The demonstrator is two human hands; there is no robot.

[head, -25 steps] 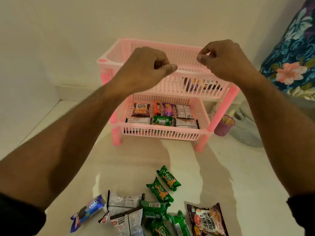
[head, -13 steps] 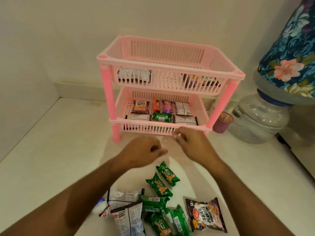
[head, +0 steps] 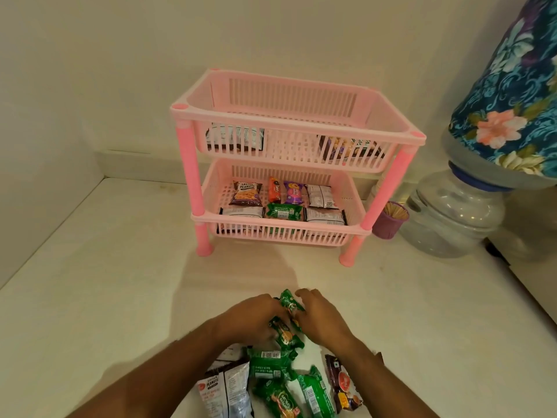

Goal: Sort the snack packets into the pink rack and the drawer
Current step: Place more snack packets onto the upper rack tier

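Observation:
A two-tier pink rack (head: 301, 117) stands against the back wall. Its top tier holds a white packet (head: 235, 137) and a dark packet (head: 346, 146); the lower tier holds several snack packets (head: 283, 200). Near the counter's front edge lies a pile of green biscuit packets (head: 271, 363), a white peanut packet (head: 226, 390) and a dark peanut packet (head: 343, 384). My left hand (head: 250, 318) and my right hand (head: 322, 318) rest on the pile's far end, fingers closing around two small green packets (head: 289, 303). No drawer is visible.
A purple cup of toothpicks (head: 390, 218) stands by the rack's right leg. A large water jar (head: 455, 218) under a floral cover (head: 518, 95) fills the right side. The white counter (head: 105, 267) meets walls at the left and back.
Both hands came down from the rack's top tier to the pile at the counter's front. They now touch the small green packets.

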